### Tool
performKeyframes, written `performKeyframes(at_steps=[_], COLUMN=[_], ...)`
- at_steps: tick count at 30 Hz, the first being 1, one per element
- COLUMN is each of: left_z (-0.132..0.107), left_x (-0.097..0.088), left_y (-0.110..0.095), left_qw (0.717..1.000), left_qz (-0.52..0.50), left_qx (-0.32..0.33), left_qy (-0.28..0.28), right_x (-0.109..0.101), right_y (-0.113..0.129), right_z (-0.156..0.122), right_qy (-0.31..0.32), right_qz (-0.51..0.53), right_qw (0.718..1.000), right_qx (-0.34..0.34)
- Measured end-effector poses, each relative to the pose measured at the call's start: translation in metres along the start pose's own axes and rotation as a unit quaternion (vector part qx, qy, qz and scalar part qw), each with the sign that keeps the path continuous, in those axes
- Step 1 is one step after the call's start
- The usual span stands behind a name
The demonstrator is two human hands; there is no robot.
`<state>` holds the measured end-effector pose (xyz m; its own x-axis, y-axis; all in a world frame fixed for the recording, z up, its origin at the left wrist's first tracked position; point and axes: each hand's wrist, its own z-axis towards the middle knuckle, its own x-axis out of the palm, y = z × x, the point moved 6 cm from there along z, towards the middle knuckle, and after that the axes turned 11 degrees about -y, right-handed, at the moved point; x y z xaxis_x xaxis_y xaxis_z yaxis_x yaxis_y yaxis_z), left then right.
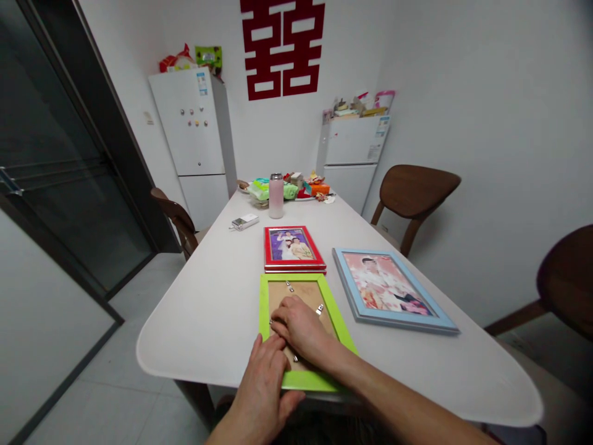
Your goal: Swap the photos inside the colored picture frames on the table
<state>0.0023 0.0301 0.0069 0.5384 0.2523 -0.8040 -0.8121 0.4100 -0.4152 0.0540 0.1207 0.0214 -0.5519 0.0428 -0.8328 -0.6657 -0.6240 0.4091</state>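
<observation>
A lime-green picture frame lies face down at the near end of the table, its brown backing board showing with several small metal clips. My right hand reaches across the board, fingers bent and closed at a metal clip by the left inner edge. The fingertips partly hide that clip. My left hand grips the frame's near left corner, fingers over the border and thumb along the front edge. Just beyond is a red picture frame, stacked on another red one. To the right lies a light blue picture frame, photo up.
The white table holds a pink bottle, a small white device and a pile of colourful packets at its far end. Brown chairs stand along both sides. Two white fridges are against the back wall.
</observation>
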Motion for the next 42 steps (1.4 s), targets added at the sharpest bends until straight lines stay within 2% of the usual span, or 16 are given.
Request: performKeyframes(at_steps=[6, 12, 15, 19, 29, 32, 35, 39, 42], left_z=[0.000, 0.003, 0.005, 0.007, 0.009, 0.009, 0.008, 0.007, 0.006], left_x=[0.000, 0.001, 0.003, 0.005, 0.006, 0.006, 0.006, 0.005, 0.005], left_y=[0.001, 0.002, 0.001, 0.001, 0.000, 0.000, 0.000, 0.000, 0.001], left_qw=[1.000, 1.000, 0.999, 0.999, 0.999, 0.999, 0.998, 0.998, 0.997], left_qz=[-0.017, -0.031, -0.029, -0.024, -0.038, -0.037, -0.044, -0.058, -0.071], left_qx=[0.006, -0.002, 0.001, -0.006, -0.008, -0.014, -0.019, -0.026, -0.033], left_qy=[-0.016, 0.002, 0.018, 0.033, 0.013, 0.023, 0.035, 0.030, 0.024], right_x=[0.002, -0.007, -0.004, -0.001, -0.003, -0.013, -0.032, -0.041, -0.037], right_y=[-0.010, -0.054, -0.066, -0.068, -0.056, -0.053, -0.049, -0.043, -0.041], right_z=[0.007, 0.026, 0.033, 0.035, 0.040, 0.030, 0.006, -0.030, -0.041], right_qy=[-0.019, -0.076, -0.089, -0.099, -0.087, -0.099, -0.099, -0.017, -0.002], right_qz=[-0.045, -0.103, -0.115, -0.114, -0.074, -0.065, -0.049, -0.049, -0.051], right_qw=[0.998, 0.987, 0.983, 0.983, 0.992, 0.991, 0.992, 0.996, 0.995], right_qx=[0.030, 0.094, 0.109, 0.108, 0.060, 0.061, 0.057, 0.068, 0.090])
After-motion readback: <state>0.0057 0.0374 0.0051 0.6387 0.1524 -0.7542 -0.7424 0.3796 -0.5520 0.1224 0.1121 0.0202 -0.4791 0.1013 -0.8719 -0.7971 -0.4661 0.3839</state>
